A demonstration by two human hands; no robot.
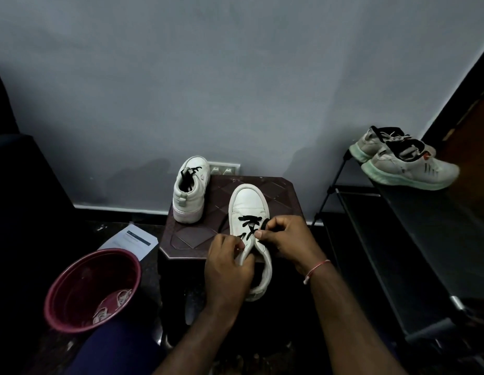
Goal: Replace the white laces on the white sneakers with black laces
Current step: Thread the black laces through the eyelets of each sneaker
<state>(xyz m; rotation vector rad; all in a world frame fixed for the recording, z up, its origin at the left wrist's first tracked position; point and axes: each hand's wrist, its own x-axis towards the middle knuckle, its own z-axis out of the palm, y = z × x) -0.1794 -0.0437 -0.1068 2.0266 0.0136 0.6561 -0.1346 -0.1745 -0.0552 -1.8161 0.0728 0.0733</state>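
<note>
A white sneaker (247, 201) lies on a dark brown stool (278, 193), toe pointing away, heel hanging over the near edge. A black lace (250, 221) crosses its lower eyelets. My left hand (227, 269) grips the sneaker's left collar and tongue. My right hand (287, 239) pinches the black lace at the right eyelets. A second white sneaker (190, 189) with a black lace stands at the stool's back left, heel toward me. White laces (113, 304) lie in a maroon bucket (73, 290) at lower left.
A pair of grey running shoes (403, 158) rests on a dark shoe rack (425, 239) at right. A printed paper (132, 239) lies on the dark floor left of the stool. A wall socket (224, 169) sits behind the stool. My knee shows at the bottom.
</note>
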